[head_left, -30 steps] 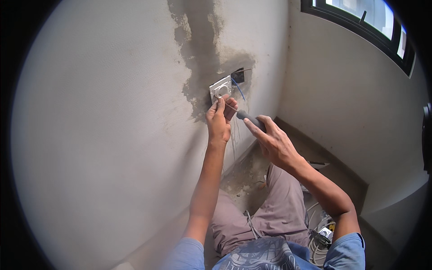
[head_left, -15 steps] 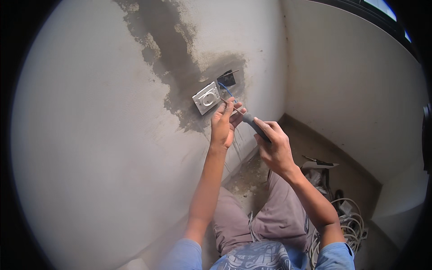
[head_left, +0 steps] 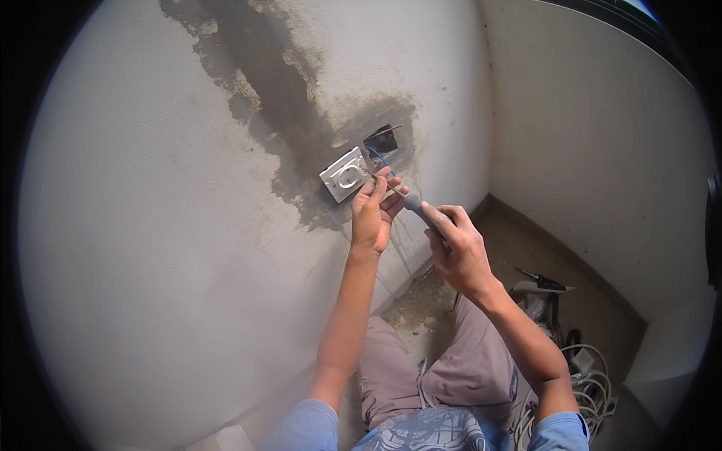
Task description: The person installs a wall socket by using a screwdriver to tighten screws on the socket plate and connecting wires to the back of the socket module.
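Observation:
A white wall socket (head_left: pixel 347 176) is tilted in front of the wall, outside the dark square wall box (head_left: pixel 382 140). A blue wire (head_left: pixel 377 155) runs from the box down toward my left fingers. My right hand (head_left: pixel 464 254) is wrapped round the dark grey handle of a screwdriver (head_left: pixel 420 210), which points up and left to the socket's right edge. My left hand (head_left: pixel 371 224) is beside that edge, with thumb and fingers pinched round the thin shaft. The fingers partly hide the shaft and the wire ends, so the exact contact of the tip cannot be made out.
Grey patched plaster (head_left: pixel 263 83) runs up the white wall from the box. On the floor to the right lie a black-handled tool (head_left: pixel 547 283) and a coil of pale cable (head_left: pixel 594 395). Crumbled debris (head_left: pixel 421 319) lies by the wall. A second wall (head_left: pixel 587 143) closes the right side.
The whole view has shifted slightly, with the socket and box sitting a little lower. Both hands keep nearly the same grip on the screwdriver beside the socket.

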Tool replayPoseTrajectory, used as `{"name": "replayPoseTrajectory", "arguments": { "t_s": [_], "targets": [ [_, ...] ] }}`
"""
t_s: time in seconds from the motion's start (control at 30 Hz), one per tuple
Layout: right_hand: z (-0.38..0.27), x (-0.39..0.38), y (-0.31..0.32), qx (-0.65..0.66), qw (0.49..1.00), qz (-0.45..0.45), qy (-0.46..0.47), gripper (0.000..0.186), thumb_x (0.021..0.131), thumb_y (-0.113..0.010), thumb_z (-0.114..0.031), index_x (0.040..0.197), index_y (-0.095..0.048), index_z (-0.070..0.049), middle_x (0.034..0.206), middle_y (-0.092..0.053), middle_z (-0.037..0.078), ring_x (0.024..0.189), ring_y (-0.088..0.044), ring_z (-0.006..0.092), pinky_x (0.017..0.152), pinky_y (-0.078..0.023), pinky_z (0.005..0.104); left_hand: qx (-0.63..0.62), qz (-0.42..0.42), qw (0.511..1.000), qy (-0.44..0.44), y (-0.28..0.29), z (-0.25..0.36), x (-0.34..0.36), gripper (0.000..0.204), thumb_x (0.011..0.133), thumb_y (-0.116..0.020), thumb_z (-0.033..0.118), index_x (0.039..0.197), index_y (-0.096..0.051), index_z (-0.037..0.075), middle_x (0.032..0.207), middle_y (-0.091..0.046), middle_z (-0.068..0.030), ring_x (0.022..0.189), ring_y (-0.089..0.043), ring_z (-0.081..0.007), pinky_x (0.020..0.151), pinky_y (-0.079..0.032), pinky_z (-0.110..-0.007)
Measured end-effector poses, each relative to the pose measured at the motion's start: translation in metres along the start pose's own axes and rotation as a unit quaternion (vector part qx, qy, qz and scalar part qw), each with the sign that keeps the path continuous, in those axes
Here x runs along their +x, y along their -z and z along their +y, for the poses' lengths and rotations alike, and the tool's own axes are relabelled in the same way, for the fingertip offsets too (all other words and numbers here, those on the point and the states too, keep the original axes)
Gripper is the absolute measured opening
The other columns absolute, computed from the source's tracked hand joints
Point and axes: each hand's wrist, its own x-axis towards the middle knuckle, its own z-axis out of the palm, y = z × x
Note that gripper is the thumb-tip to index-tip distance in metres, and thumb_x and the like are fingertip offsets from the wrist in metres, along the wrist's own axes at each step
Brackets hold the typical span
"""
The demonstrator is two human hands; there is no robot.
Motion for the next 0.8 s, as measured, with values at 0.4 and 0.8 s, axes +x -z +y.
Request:
{"name": "replayPoseTrajectory", "arguments": {
  "t_s": [0.4, 0.8],
  "targets": [
    [-0.009, 0.006, 0.006, -0.109, 0.986, -0.056, 0.110, 0.061, 0.079, -0.066, 0.010, 0.138, -0.059, -0.003, 0.127, -0.051, 0.021, 0.114, -0.057, 0.0362, 0.090, -0.055, 0.0427, -0.103, -0.048, 0.993, 0.018, 0.018, 0.002, 0.001, 0.033, 0.107, -0.055, 0.018, 0.136, -0.057, 0.001, 0.109, -0.069, -0.0047, 0.104, -0.070, -0.0201, 0.091, -0.061, -0.034],
    [-0.002, 0.007, 0.012, -0.104, 0.986, -0.075, 0.110, 0.066, 0.079, -0.062, 0.013, 0.142, -0.056, -0.002, 0.125, -0.050, 0.022, 0.112, -0.056, 0.0379, 0.092, -0.052, 0.0447, -0.139, -0.056, 0.988, 0.023, 0.014, -0.003, 0.005, 0.034, 0.108, -0.052, 0.017, 0.138, -0.054, 0.000, 0.112, -0.066, -0.0087, 0.104, -0.070, -0.0245, 0.092, -0.061, -0.037]
  ]
}}
